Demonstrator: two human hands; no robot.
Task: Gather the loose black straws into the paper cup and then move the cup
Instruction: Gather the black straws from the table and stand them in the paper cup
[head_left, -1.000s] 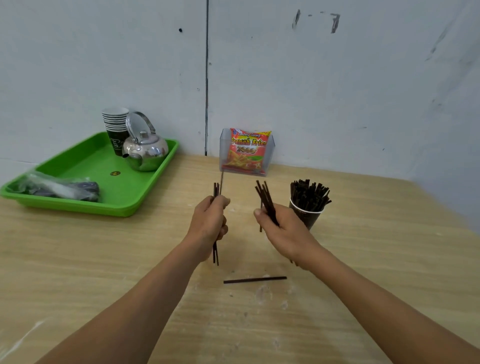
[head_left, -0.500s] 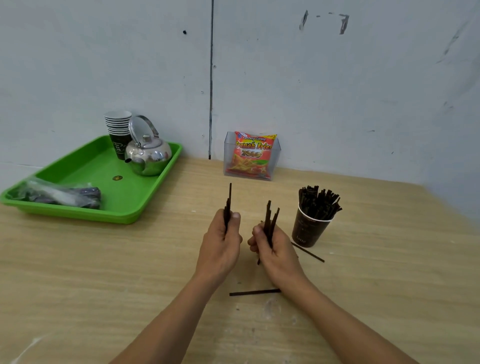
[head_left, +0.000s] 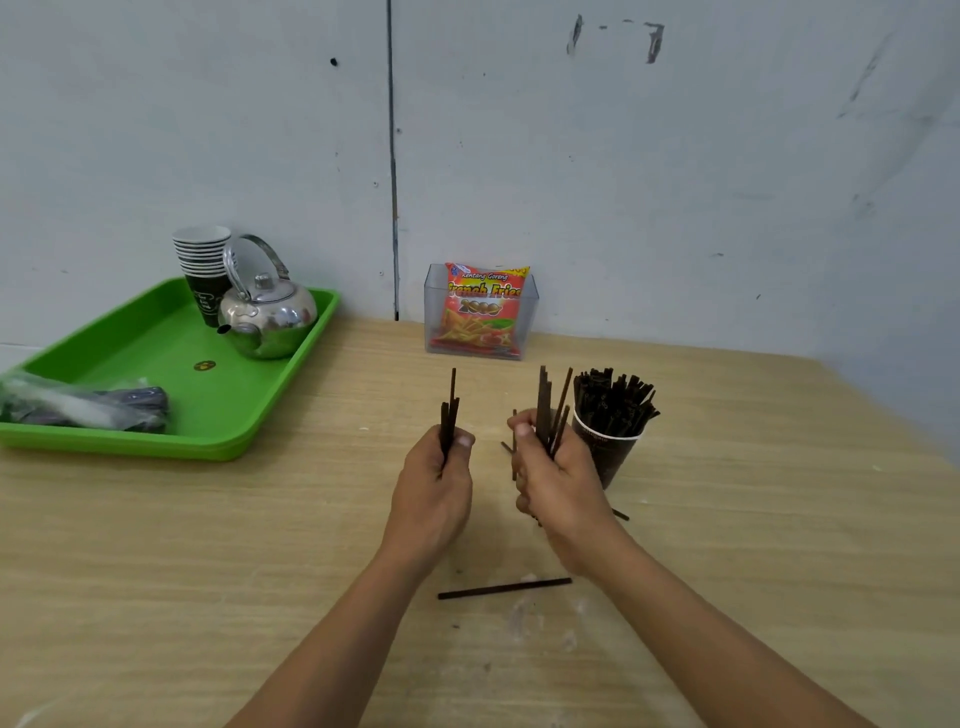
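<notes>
My left hand (head_left: 432, 493) grips a small bundle of black straws (head_left: 450, 410) held upright. My right hand (head_left: 558, 480) grips a larger upright bundle of black straws (head_left: 551, 402), just left of the dark paper cup (head_left: 610, 457). The cup stands on the wooden table and is packed with several black straws (head_left: 613, 400). One loose straw (head_left: 504, 588) lies flat on the table below my hands. Another loose straw's end (head_left: 621, 515) pokes out beside my right wrist, mostly hidden by it.
A green tray (head_left: 218, 410) at the left holds a steel kettle (head_left: 267, 317), a stack of paper cups (head_left: 202, 260) and a plastic bag (head_left: 78, 402). A clear box with a snack packet (head_left: 483, 312) stands against the wall behind my hands.
Both hands have turned their bundles upright and drawn closer together. My right hand now sits right beside the cup.
</notes>
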